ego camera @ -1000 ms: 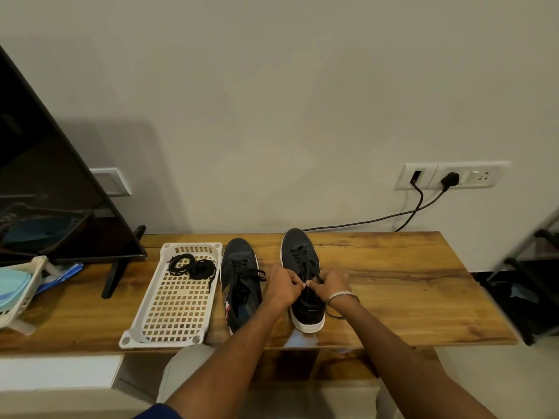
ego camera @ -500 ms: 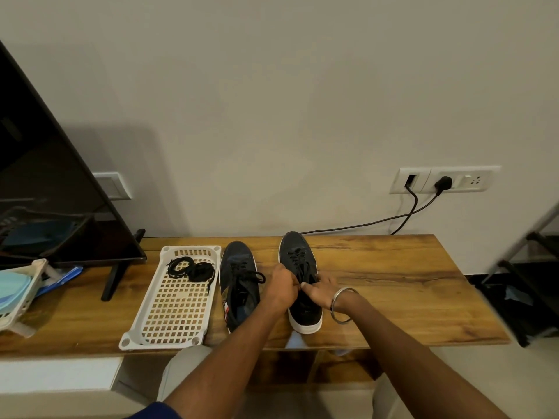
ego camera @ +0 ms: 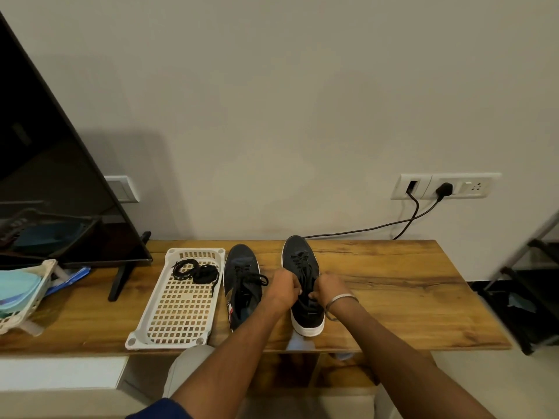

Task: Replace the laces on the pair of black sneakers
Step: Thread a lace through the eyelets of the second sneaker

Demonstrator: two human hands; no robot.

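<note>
While both hands work at the right shoe [ego camera: 303, 309] on the table [ego camera: 408, 297], its long axis runs straight away from the person, toe toward the wall and white-soled heel nearest the table edge. The left hand [ego camera: 282, 287] and right hand [ego camera: 328, 287] sit on either side of the tongue, fingers curled and apparently pinching the lace [ego camera: 304, 267], whose strands run from between them up toward the toe; the next pull looks set to draw the lace back toward the heel, out of the eyelets. The two hands are equally close to the lace. Left of the grip, just beside it, stands the left shoe [ego camera: 242, 285], parallel and laced, a loose bow showing. Farther left, a white tray [ego camera: 178, 313] holds a coil of spare laces [ego camera: 196, 270]. Fingertips are hidden behind the knuckles, so exactly which strand each hand holds cannot be told; black lace against black upper blurs the eyelets. A bangle [ego camera: 340, 300] circles the right wrist.
</note>
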